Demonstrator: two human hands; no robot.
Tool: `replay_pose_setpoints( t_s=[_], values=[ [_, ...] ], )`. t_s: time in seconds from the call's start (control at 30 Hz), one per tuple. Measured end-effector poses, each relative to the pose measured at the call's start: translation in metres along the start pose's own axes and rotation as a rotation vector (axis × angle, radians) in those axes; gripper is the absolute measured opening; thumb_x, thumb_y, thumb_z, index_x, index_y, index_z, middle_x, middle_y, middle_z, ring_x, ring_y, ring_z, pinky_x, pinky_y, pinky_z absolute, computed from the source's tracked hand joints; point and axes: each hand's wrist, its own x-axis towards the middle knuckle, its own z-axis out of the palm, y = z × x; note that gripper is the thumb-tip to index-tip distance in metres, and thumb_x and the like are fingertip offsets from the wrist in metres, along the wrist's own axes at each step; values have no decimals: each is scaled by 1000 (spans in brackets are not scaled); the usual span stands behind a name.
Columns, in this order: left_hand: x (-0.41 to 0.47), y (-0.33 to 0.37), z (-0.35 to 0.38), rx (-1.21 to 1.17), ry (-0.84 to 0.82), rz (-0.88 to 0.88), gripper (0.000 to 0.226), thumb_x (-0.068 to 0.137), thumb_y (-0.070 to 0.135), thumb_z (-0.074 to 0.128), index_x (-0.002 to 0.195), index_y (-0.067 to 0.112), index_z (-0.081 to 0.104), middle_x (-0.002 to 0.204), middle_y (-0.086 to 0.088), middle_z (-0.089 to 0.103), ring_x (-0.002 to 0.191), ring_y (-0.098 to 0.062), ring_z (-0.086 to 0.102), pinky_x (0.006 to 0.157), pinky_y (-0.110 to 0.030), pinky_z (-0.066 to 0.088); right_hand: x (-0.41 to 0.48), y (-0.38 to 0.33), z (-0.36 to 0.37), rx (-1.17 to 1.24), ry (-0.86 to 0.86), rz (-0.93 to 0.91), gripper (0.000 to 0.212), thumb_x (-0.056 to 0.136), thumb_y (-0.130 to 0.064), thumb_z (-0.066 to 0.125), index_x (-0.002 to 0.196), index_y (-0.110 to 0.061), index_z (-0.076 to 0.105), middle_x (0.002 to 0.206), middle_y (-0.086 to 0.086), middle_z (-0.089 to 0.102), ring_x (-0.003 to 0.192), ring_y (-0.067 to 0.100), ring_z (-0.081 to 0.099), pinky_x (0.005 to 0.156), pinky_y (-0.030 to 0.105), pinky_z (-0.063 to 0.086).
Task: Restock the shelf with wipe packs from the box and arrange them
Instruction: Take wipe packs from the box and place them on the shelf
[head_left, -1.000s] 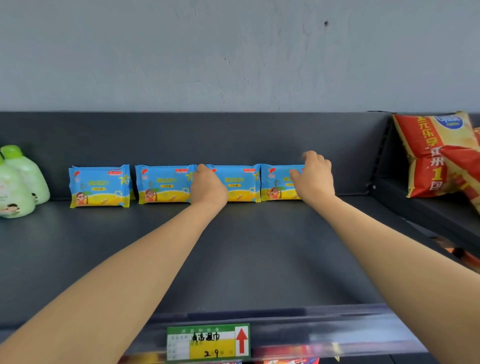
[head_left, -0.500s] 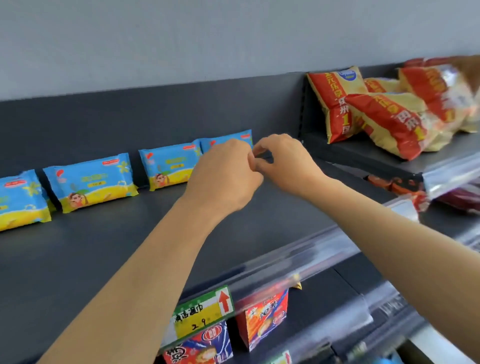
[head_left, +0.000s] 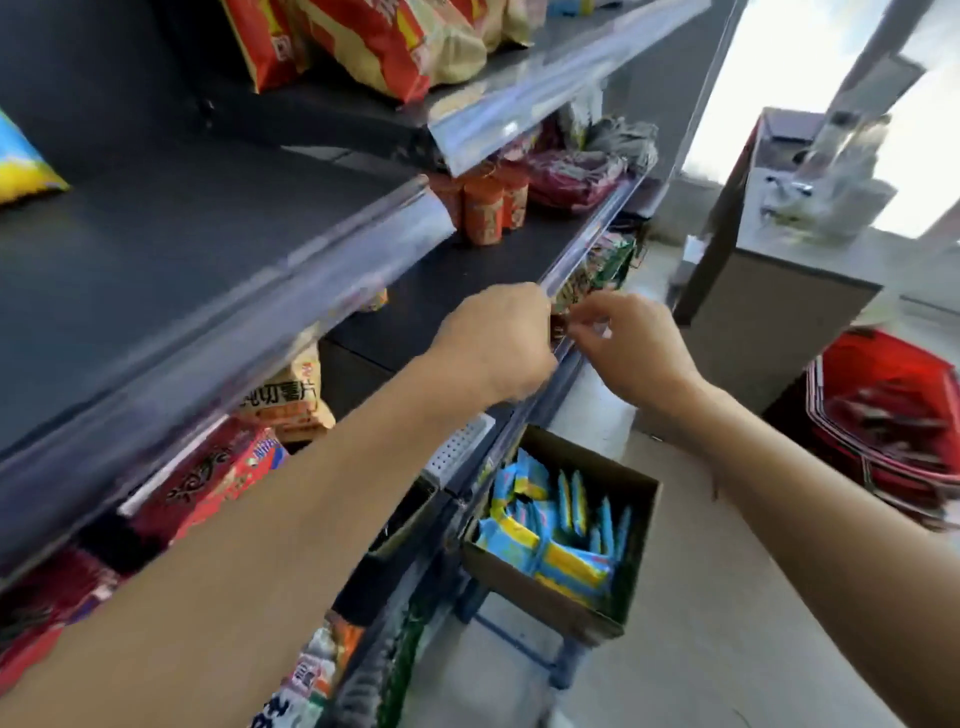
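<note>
**As both hands meet at the shelf edge, the wipe packs are seen in the box below**

Where the view is tilted down and to the right, the open cardboard box (head_left: 641, 540) is seen low in the aisle, just beside the foot of the shelving and carried on a blue frame (head_left: 519, 642). It is filled with wipe packs (head_left: 561, 561). These are flat, soft pouches printed sky blue above and yellow below. Some are laid in a loose heap at the near side, and others are stood on edge in a row at the far side. One further pack (head_left: 21, 166) of the same colours is cut off by the left border, resting on the dark grey shelf (head_left: 182, 234), whose front is fitted with a clear plastic strip (head_left: 332, 244).

The left hand (head_left: 496, 345) is held before the front edge of the lower shelf (head_left: 441, 291), knuckles to the camera and fingers curled under. Whether anything is enclosed cannot be told. The right hand (head_left: 636, 353) is held just beside it, fingers loosely bent toward the thumb, with nothing seen between them. Both hands are well above the box.

Red-and-yellow snack bags (head_left: 384, 47) are stacked at the top of the frame. Orange canisters (head_left: 485, 210) stand on the lower shelf, and a red basket (head_left: 883, 410) lies on the floor at far right. Much of the frame is blurred by motion.
</note>
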Motion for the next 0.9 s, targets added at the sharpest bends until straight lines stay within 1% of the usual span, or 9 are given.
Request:
replay_pose_setpoints(
  t_s=[0.1,0.3,0.47,0.57,0.63,0.7,0.8,0.87,0.9],
  values=[
    [30,13,58,23,-218,-15,14,80,17,65,90,7,64,100,-12,68,91,-29,65,72,-37,52,-13,60,26,-9,-175,131,20,86,-12,54,96,-8,71,101,14,71,99,33,63,85,40,50],
    [80,2,176,-41,-554,-137,25,83,19,68,100,1,70,103,-16,69,88,-24,62,73,-32,49,-31,160,86,-72,-530,243,19,87,-11,51,94,-11,69,102,14,69,98,33,63,82,36,52],
    [102,-35,255,-54,-579,-275,23,86,17,65,97,-3,69,99,-15,67,93,-26,64,67,-28,43,-43,216,140,-192,-782,210,26,89,-9,47,107,-7,66,111,14,66,102,33,62,86,39,53],
    [107,-67,298,-1,-617,-349,16,90,17,58,77,7,58,79,-11,61,70,-20,54,52,-25,35,-54,238,176,-236,-920,201,24,89,-5,48,107,-3,65,110,14,66,97,33,63,84,41,55],
    [106,-89,329,9,-626,-415,22,92,15,53,70,12,50,72,-5,51,64,-18,46,54,-26,34,-63,248,200,-222,-997,215,27,91,-8,47,112,0,63,114,17,64,100,33,62,86,41,54],
    [102,-107,354,2,-644,-446,16,93,13,49,78,9,51,82,-7,48,76,-22,47,61,-29,35,-73,257,223,-168,-1046,279,34,92,-13,49,125,-5,55,121,16,59,108,32,58,87,36,52],
    [99,-123,383,-3,-682,-497,10,95,10,44,91,9,52,91,-8,50,79,-24,49,57,-30,37,-88,269,253,-138,-1134,324,48,91,-16,53,138,-13,42,134,12,51,119,29,52,88,32,47],
    [100,-131,398,19,-714,-491,20,96,11,43,112,9,53,116,-11,52,89,-26,54,68,-33,44,-97,276,270,-187,-1175,285,46,88,-13,52,134,-13,46,132,11,51,118,30,50,92,34,49],
    [100,-135,404,46,-726,-470,32,95,10,43,127,9,48,134,-12,43,99,-29,55,76,-35,45,-100,278,277,-213,-1181,266,46,86,-11,50,131,-14,48,129,11,51,117,30,49,91,37,49]
  ],
)
